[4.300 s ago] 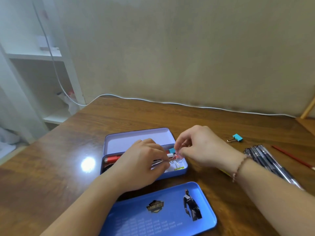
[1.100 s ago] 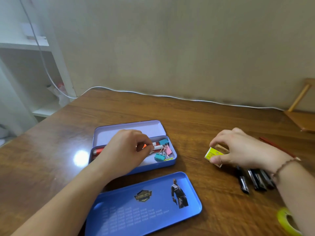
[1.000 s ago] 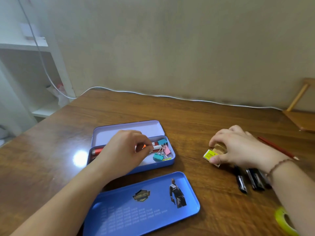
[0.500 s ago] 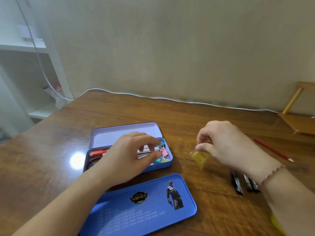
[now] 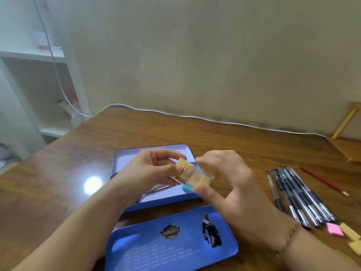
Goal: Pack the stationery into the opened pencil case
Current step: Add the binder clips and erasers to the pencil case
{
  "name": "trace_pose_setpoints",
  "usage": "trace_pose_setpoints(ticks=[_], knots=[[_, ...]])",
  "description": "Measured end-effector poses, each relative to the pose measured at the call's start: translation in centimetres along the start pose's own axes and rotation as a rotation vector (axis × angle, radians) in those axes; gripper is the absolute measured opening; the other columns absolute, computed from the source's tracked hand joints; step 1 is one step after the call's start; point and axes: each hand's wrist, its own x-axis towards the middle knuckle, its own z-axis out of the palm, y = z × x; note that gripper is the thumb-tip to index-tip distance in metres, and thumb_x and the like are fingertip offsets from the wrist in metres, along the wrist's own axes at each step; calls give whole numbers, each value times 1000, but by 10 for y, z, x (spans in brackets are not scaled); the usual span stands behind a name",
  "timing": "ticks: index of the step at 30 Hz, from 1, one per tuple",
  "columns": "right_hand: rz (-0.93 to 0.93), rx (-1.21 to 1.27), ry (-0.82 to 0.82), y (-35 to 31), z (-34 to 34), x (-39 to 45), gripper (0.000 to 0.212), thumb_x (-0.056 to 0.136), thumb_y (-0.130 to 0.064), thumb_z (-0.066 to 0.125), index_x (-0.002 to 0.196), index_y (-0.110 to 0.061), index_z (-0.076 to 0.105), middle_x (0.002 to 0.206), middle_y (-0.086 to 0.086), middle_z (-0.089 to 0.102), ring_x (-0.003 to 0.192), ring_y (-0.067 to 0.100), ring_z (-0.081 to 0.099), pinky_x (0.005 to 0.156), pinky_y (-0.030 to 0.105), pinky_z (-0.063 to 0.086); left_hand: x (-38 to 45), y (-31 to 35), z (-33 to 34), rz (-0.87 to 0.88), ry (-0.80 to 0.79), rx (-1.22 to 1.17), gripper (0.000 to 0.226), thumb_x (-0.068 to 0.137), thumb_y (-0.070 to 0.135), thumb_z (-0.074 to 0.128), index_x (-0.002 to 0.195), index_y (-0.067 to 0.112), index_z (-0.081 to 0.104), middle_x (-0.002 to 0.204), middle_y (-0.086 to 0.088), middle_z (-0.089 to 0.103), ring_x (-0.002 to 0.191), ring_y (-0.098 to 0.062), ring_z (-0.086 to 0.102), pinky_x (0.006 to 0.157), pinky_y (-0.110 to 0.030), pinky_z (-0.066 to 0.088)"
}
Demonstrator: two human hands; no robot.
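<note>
Both hands now meet over the case [image 5: 125, 155]: left hand [image 5: 148, 173] and right hand [image 5: 230, 182] pinch the erasers [image 5: 192, 174], earlier carried by the right alone.

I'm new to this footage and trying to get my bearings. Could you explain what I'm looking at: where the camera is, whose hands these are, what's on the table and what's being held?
No machine here: a person wears a wide-angle camera on the head, looking down at their own two hands. The left hand and right hand together hold a row of pale yellow erasers in clear wrap, above the open blue pencil case. A blue clip shows just under the erasers. Nearer the camera lies the case's lid, printed side up. To the right on the wooden table lie a bunch of pens, a red pencil, a pink eraser and more yellow ones. A white cable runs along the wall.
</note>
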Motion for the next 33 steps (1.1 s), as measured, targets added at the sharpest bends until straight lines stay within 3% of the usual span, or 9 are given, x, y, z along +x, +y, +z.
trace_pose_setpoints(ticks=[4, 9, 13, 16, 19, 24, 27, 30, 33], knots=[[311, 232, -6, 4, -3, 10, 33, 86, -28, 68, 117, -38, 62, 93, -19, 68, 83, 4, 59, 64, 10, 46, -5, 9, -10, 85, -35, 102, 19, 82, -8, 68, 88, 9, 67, 83, -17, 74, 74, -22, 71, 62, -25, 58], [228, 133, -193, -14, -5, 35, 15, 86, -28, 67, 98, -34, 72, 81, -19, 66, 79, 7, 55, 64, 16, 47, -6, 11, -20, 167, -104, 258, 22, 79, -10, 71, 89, 8, 63, 75, -12, 69, 69, -21, 64, 59, -21, 52], [208, 20, -214, -18, 14, 53, 6, 86, -28, 66, 88, -31, 72, 73, -25, 56, 77, -2, 50, 67, 22, 41, -4, 11, -45, 127, -158, 350, 16, 82, 9, 75, 95, 13, 68, 81, -7, 73, 74, -20, 65, 72, -36, 54], [210, -25, -227, -16, 39, 58, 6, 85, -31, 65, 85, -32, 71, 79, -20, 64, 84, 3, 53, 79, 33, 45, 5, 6, -59, 215, 144, 483, 9, 88, 13, 67, 91, 20, 71, 86, -6, 74, 80, -17, 68, 80, -43, 54], [198, -100, -325, -19, 61, 56, 8, 86, -32, 62, 89, -32, 70, 96, -14, 66, 103, 15, 48, 92, 38, 39, 11, -1, -60, 245, 310, 713, 8, 89, 21, 64, 90, 27, 69, 86, 7, 71, 79, -8, 66, 74, -32, 55], [185, -160, -358, -22, 73, 52, 13, 88, -35, 60, 94, -34, 71, 96, -16, 52, 105, 15, 40, 86, 31, 27, 11, -7, -61, 205, 107, 895, 23, 84, 30, 70, 107, 32, 66, 101, 17, 66, 97, -1, 60, 81, -21, 47], [183, -188, -346, -21, 75, 51, 15, 87, -38, 61, 98, -37, 71, 94, -15, 63, 103, 14, 43, 84, 31, 28, 5, -4, -65, 115, -64, 965, 46, 80, 36, 72, 123, 40, 56, 123, 23, 56, 116, 3, 49, 95, -22, 41], [204, -146, -285, -20, 70, 47, 19, 86, -34, 61, 103, -38, 68, 94, -15, 70, 102, 11, 47, 88, 32, 31, -1, -1, -71, 39, -289, 1086, 82, 64, 60, 73, 136, 49, 37, 140, 28, 37, 133, 0, 31, 109, -31, 34], [196, -155, -206, -16, 50, 42, 26, 88, -19, 57, 101, -37, 70, 97, -20, 69, 101, 9, 50, 89, 34, 36, -3, -1, -67, 13, -361, 1151, 95, 63, 56, 81, 141, 50, 27, 145, 25, 30, 136, -7, 25, 112, -41, 32]])
